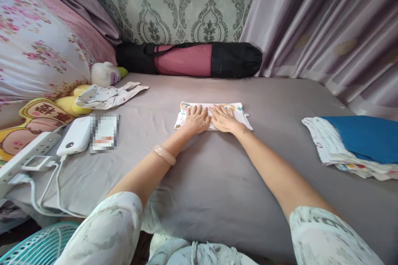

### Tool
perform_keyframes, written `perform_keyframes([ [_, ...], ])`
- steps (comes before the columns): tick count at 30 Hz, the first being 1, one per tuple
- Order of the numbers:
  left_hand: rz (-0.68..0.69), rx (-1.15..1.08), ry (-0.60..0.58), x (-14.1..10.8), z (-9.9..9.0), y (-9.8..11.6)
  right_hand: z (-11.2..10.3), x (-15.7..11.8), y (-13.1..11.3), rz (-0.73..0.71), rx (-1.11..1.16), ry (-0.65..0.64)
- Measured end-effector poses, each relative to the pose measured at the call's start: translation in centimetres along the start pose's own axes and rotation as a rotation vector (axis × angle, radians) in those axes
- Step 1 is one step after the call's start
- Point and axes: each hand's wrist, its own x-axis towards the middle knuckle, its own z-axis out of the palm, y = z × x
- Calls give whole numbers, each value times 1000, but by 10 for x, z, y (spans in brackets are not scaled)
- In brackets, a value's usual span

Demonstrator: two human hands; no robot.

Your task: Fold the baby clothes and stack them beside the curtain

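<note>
A white cloth (239,118) with a small coloured print lies folded into a flat rectangle on the grey bed sheet (217,186). Pressed flat on its left half is my left hand (198,120), fingers stretched forward. My right hand (224,119) rests palm down on the other half, fingers apart, close beside the left. A small tag shows at the cloth's right edge. The middle of the cloth is hidden under both hands.
Folded clothes (351,140) are stacked at the right. A rolled bag (183,60) lies along the wall. At left are a small printed garment (108,95), a white power bank (76,134), a power strip (31,155) with cables, and plush toys (104,74). A fan (43,244) stands below.
</note>
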Motion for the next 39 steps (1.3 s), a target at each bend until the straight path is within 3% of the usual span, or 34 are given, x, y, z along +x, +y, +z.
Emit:
perform_keyframes([
  [4, -16, -16, 55, 7, -4, -11, -7, 5, 12, -12, 35, -44],
  [9, -26, 48, 84, 8, -4, -26, -4, -1, 37, 85, 7, 62],
  [14, -128, 25, 57, 7, -1, -36, 4, -8, 55, 212, -5, 137],
  [20, -137, 29, 8, 7, -6, -39, 0, -9, 55, 219, -4, 128],
  [25, -96, 17, 82, 2, -13, -54, -8, -14, 54, 180, 6, 173],
  [31, -117, -5, -3, -3, -4, -63, 0, -15, 56, 210, 6, 127],
  [39, -102, -2, -4, -1, -5, -63, -2, -13, 56, 206, -26, 107],
])
